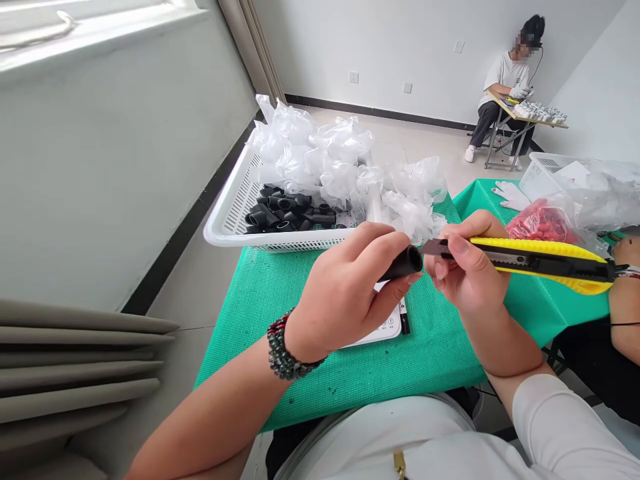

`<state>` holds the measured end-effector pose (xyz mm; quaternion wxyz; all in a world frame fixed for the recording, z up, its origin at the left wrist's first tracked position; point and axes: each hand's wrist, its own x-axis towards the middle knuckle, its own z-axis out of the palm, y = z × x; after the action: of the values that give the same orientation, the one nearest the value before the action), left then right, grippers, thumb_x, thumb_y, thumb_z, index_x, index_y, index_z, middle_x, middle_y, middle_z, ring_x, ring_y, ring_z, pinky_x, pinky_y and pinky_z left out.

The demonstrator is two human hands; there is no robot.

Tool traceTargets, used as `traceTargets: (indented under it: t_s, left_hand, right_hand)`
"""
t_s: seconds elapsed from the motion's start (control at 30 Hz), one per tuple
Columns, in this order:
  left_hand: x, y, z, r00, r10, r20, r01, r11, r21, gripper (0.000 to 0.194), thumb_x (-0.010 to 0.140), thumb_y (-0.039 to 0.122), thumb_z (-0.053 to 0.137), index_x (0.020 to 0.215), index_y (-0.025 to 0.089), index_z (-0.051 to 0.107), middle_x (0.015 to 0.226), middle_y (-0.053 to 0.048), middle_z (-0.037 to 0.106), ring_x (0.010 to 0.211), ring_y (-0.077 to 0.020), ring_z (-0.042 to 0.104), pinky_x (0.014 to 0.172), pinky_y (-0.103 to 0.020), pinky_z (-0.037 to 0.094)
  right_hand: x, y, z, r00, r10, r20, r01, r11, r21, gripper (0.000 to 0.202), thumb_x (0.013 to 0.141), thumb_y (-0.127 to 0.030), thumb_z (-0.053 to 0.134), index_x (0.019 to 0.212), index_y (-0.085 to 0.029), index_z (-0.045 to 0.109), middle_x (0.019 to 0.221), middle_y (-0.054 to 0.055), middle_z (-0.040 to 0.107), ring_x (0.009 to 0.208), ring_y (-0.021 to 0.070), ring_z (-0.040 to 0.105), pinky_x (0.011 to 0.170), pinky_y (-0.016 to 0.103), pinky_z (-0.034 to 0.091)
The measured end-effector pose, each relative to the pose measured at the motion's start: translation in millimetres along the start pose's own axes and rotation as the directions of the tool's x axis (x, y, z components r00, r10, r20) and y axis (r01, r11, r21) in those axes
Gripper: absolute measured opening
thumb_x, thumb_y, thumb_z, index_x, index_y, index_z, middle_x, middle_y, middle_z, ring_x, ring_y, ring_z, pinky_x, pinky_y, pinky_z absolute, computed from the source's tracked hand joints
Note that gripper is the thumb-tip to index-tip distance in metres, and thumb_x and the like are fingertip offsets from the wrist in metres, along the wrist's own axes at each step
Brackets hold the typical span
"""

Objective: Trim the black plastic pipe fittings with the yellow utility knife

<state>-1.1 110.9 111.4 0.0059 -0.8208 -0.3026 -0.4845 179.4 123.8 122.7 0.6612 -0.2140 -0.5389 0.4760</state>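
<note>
My left hand (345, 287) is closed around a black tubular plastic fitting (404, 263), its round open end facing right. Most of the fitting is hidden by my fingers. In my right hand (475, 267) is a yellow and black utility knife (545, 259), gripped near its front. The knife's dark blade (434, 248) points left, its tip very close to the fitting's rim; whether they touch I cannot tell. Below my left hand lies a white digital scale (387, 331), partly covered by it. A black and white marker (404, 319) lies beside the scale.
On the green-covered table (320, 393), a white basket (225, 230) holds black fittings (287, 210) and clear plastic bags (325, 150). To the right are red parts in a bag (543, 221), a white glove (511, 195) and another person's arm (625, 293). A person (510, 87) sits farther back.
</note>
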Motion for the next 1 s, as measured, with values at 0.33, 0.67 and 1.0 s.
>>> traceTargets:
  t_s: [0.33,0.67,1.0]
  left_hand:
    - [0.1,1.5,-2.1,1.000,-0.006,0.024,0.007,1.000,-0.013,0.025,0.103,0.026,0.063,0.126,0.021,0.055,0.111,-0.009,0.068,0.090,-0.0190,0.066,0.075,-0.029,0.058]
    - [0.3,3.2,-4.6,0.997,-0.037,0.064,0.040,0.999,-0.037,0.024,0.103,0.026,0.062,0.125,0.021,0.058,0.107,-0.009,0.070,0.089,-0.0194,0.069,0.076,-0.029,0.058]
    - [-0.1,3.6,-4.3,0.999,-0.039,0.028,0.040,0.999,-0.034,0.022,0.102,0.024,0.063,0.124,0.021,0.058,0.106,-0.008,0.069,0.088,-0.0178,0.068,0.075,-0.027,0.058]
  right_hand:
    - [-0.1,0.5,3.5,0.998,-0.032,-0.045,0.033,0.999,0.009,0.026,0.088,-0.036,0.084,0.083,-0.026,0.061,0.052,-0.009,0.064,0.034,0.0105,0.053,0.032,0.021,0.037]
    - [-1.5,0.2,-0.5,0.999,0.050,-0.017,-0.051,0.998,-0.032,0.028,0.086,-0.040,0.084,0.079,-0.026,0.061,0.050,-0.008,0.061,0.034,0.0114,0.049,0.032,0.023,0.036]
    - [0.7,-1.6,0.9,0.992,0.126,0.030,-0.127,0.991,0.036,0.030,0.085,-0.039,0.085,0.078,-0.024,0.060,0.049,-0.008,0.061,0.033,0.0103,0.050,0.029,0.020,0.035]
